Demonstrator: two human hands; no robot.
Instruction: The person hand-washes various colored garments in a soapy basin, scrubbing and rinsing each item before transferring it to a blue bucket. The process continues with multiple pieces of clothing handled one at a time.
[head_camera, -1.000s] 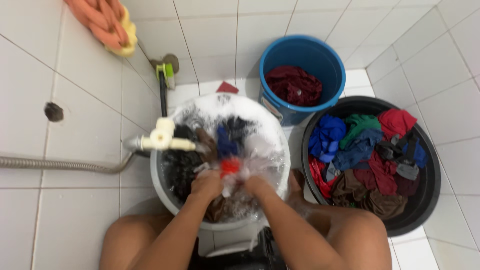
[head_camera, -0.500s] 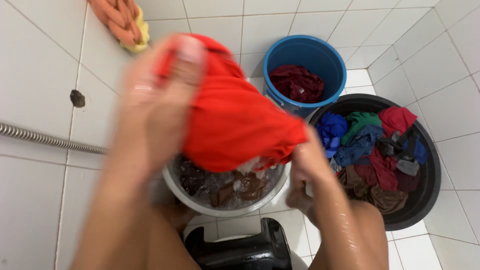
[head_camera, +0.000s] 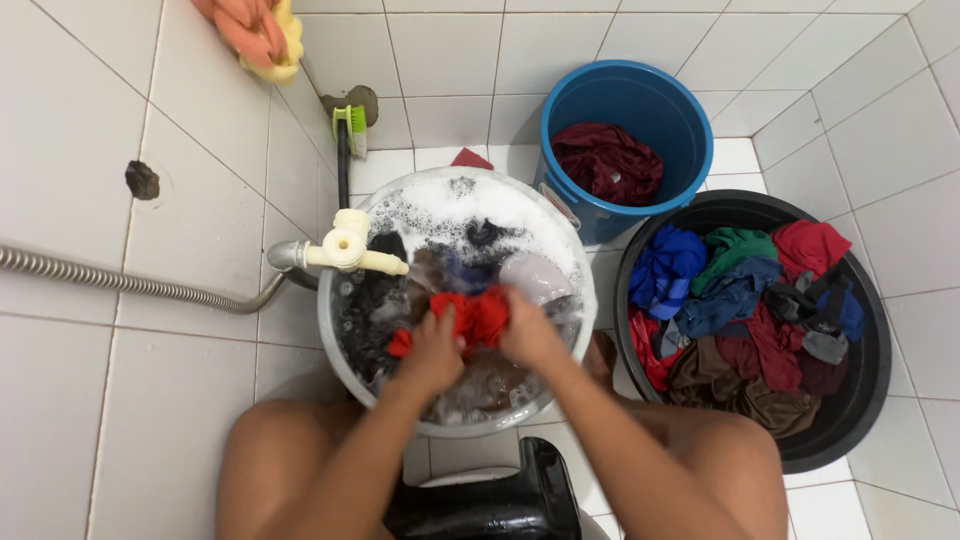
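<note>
No packages, labels, signs or screens were visible anywhere in the head view. Nothing printed showed on the tiled walls or floor, and none of the containers carried a visible sticker or tag.

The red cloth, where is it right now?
In the head view the red cloth is bunched between the left hand and right hand, over the soapy grey basin, below the tap.

Home bathroom, white tiled floor (head_camera: 170, 400), tap (head_camera: 345, 247) (laundry basins (head_camera: 850, 440))
</note>
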